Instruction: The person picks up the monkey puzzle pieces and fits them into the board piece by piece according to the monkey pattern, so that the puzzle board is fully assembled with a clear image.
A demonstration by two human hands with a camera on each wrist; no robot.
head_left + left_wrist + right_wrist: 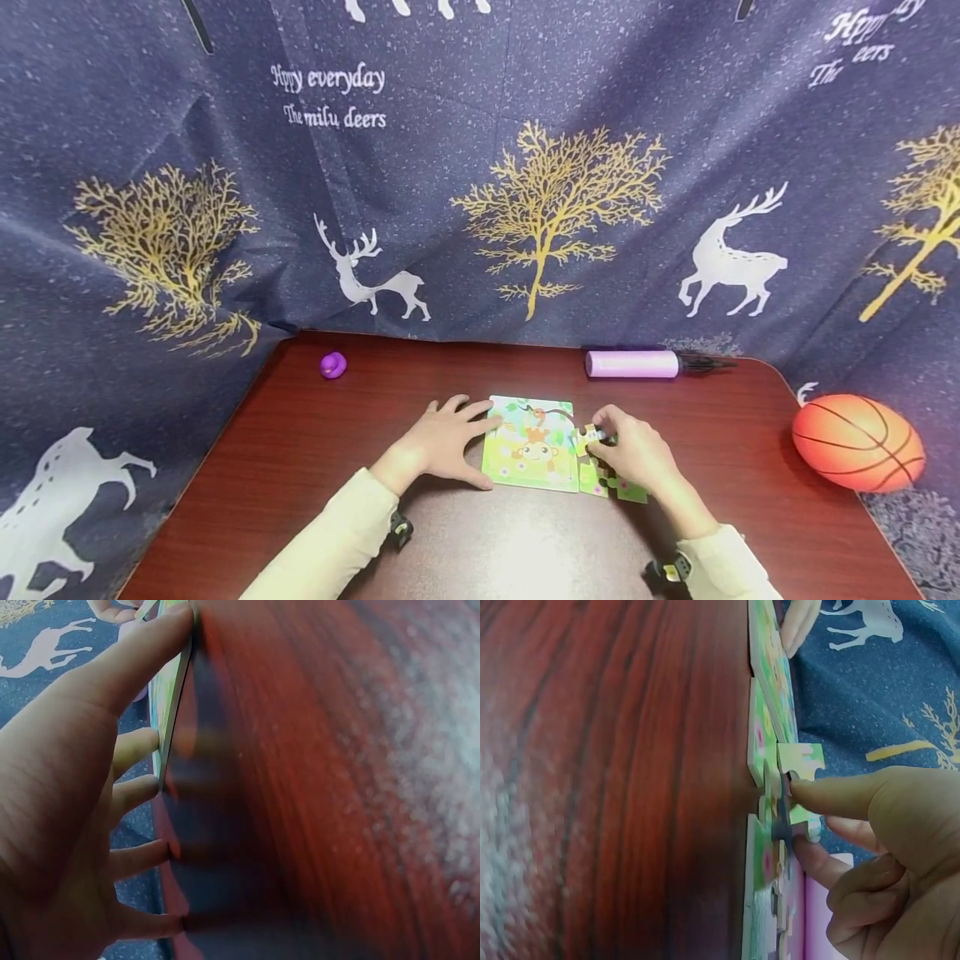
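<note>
A square jigsaw puzzle (517,472) with a cartoon animal picture lies on the table. My left hand (447,442) rests at its left side with fingers spread. In the left wrist view the thumb (142,656) and some fingertips touch the puzzle's edge. Between the thumb and fingers of my right hand (637,454) is a puzzle piece (587,439), pinched just off the puzzle's right side. In the right wrist view this piece (799,756) stands tilted above the others. Loose puzzle pieces (595,482) lie below the right hand, partly hidden by it.
On the dark red table (420,542), a purple rubber duck (333,365) sits at the back left. A pink hand pump (632,364) lies at the back right. An orange basketball (858,443) is at the right edge. A deer-patterned cloth (450,167) hangs behind.
</note>
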